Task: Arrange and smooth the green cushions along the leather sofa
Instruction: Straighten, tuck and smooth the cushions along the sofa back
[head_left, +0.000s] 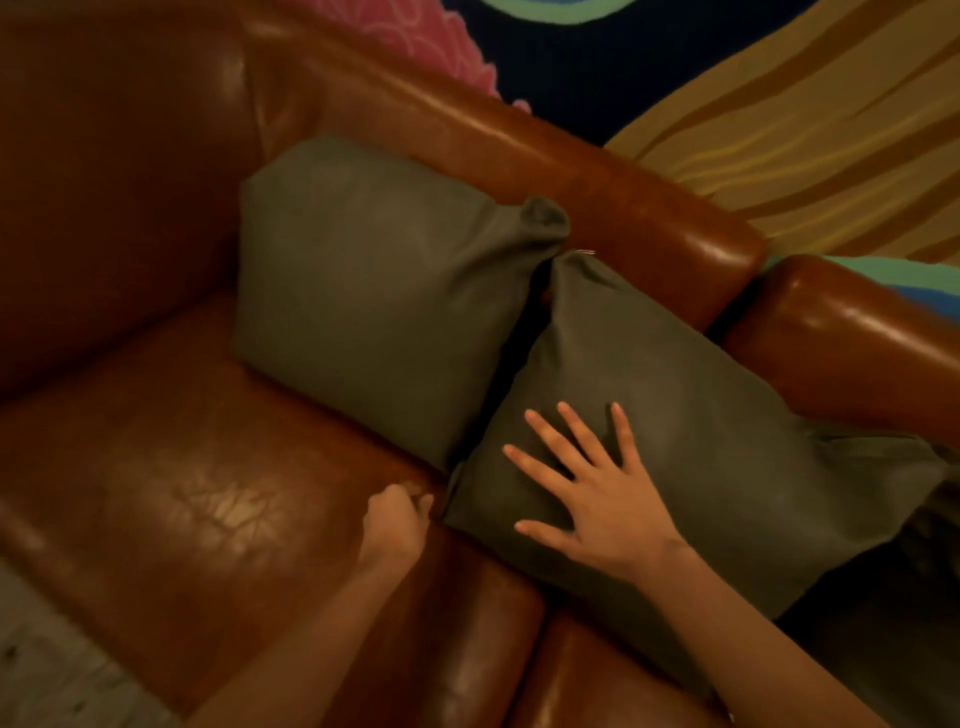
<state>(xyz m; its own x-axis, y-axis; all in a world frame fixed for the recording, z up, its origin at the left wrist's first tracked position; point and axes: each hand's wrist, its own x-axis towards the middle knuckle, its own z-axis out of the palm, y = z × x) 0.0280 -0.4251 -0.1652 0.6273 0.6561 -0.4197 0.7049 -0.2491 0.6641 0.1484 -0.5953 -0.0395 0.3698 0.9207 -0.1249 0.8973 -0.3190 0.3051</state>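
Where the brown leather sofa (171, 467) meets its backrest, two green cushions lean side by side, their upper corners almost touching near the middle of the view. Both are a dull olive green with a soft, matte cover that creases faintly. The left cushion (374, 291) stands propped against the backrest, plump and fairly smooth, with its upper right corner bunched into a small knot of fabric. The right cushion (675, 415) lies more tilted, its lower edge reaching out over the seam between two seat pads, and its right end crumples into folds where it meets something dark at the frame's edge. A dark gap runs between the two cushions from the top corners down to the seat.

The right hand (597, 493) rests flat on the lower part of the right cushion, fingers straight and spread, palm pressing on the fabric. The left hand (397, 519) is on the seat just beside that cushion's lower left corner, fingers curled in; it is blurred, and I cannot tell whether it pinches the corner or grasps nothing.

The sofa's leather is glossy and worn, with cracked pale patches on the left seat pad. Behind the backrest lies a colourful rug (779, 104) in pink, dark blue, teal and mustard.
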